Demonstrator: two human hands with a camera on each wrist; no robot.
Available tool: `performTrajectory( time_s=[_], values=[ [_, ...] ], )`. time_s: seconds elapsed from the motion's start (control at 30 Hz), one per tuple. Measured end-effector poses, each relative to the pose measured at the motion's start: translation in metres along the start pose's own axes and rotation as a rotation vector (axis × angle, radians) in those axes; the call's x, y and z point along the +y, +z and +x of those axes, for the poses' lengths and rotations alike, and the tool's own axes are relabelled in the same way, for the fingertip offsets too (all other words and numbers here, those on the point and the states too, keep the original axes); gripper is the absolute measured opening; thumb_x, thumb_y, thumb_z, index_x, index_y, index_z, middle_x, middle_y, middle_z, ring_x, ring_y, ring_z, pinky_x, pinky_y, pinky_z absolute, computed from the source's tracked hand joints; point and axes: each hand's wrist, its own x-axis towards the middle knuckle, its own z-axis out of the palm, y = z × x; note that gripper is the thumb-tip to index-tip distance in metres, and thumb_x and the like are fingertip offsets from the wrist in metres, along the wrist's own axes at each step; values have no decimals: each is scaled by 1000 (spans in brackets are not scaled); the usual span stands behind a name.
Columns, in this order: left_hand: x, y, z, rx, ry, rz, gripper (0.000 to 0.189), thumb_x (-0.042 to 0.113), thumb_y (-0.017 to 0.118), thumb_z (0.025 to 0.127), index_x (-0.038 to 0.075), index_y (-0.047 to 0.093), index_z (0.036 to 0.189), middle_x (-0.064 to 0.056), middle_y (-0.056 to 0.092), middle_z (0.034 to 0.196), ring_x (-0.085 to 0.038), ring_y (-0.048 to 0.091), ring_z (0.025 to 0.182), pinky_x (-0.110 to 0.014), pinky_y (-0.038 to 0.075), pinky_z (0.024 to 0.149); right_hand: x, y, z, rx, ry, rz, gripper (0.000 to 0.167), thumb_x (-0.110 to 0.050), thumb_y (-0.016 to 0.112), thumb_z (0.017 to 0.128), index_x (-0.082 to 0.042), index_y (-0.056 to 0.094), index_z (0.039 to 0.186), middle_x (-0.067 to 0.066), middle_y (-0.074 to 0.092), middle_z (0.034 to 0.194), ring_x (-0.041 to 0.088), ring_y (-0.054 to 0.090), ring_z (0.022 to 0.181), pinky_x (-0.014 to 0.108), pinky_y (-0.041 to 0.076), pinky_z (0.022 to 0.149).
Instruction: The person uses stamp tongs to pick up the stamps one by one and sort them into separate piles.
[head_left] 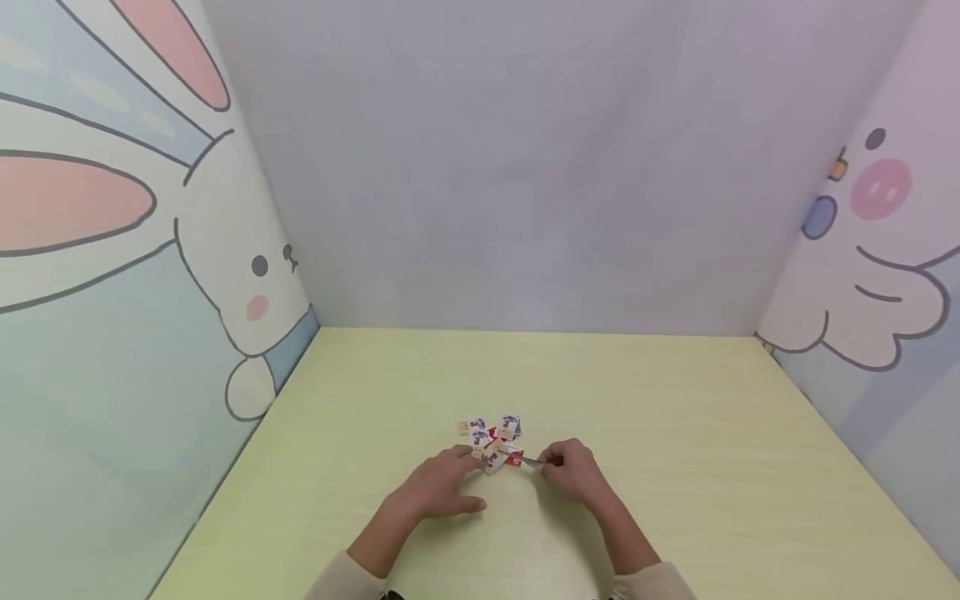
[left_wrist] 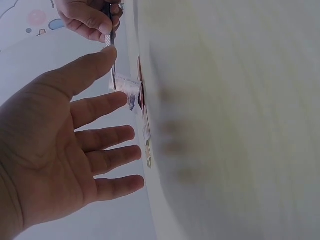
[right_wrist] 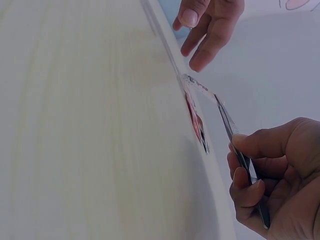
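My right hand point(head_left: 573, 471) pinches metal tweezers point(right_wrist: 227, 120) between thumb and fingers. Their tips meet the upper edge of a small printed paper slip point(left_wrist: 129, 89), which stands tilted up from the pile. Beneath it, a small heap of stamp-like paper pieces point(head_left: 477, 438), white and red with tiny printed pictures, lies on the table. My left hand point(head_left: 442, 485) is spread with its fingers extended, just left of the heap. One of its fingertips is right at the tilted slip in the left wrist view; nothing is held in that hand.
The pale yellow table point(head_left: 675, 417) spreads around the heap. A plain grey wall point(head_left: 525, 167) rises at the back, with side panels showing a cartoon rabbit point(head_left: 225, 250) on the left and a cartoon pig-nosed figure point(head_left: 862, 258) on the right.
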Motion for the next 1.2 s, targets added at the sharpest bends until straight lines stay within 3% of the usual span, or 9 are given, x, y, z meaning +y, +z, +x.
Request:
performTrajectory(
  time_s=[0.27,0.57,0.97,1.2],
  values=[
    [1,-4,7,22,26,35,49,40,71,80,12,62,119,-12,50,131,-30,46,120,-46,41,92,0,-11,2,51,65,15,7,2,65,80,-1,67,75,0,56,66,14,46,59,28,40,52],
    [1,-3,13,19,47,45,47,39,71,80,12,63,118,-12,51,129,-29,46,119,-45,41,93,6,-14,10,84,72,13,6,1,65,80,-1,67,75,0,55,65,14,45,60,28,38,52],
    [0,3,22,13,58,71,45,40,71,79,15,64,117,-7,54,126,-25,47,117,-41,42,92,17,-12,27,145,23,-2,5,1,66,78,-2,68,74,-2,56,64,13,46,58,27,38,52],
    [1,6,28,8,79,84,45,42,73,78,16,65,114,-2,55,121,-19,49,113,-35,43,91,17,-13,39,126,36,-11,5,-1,67,78,-2,68,74,-1,56,64,13,46,58,26,39,52]
  ],
)
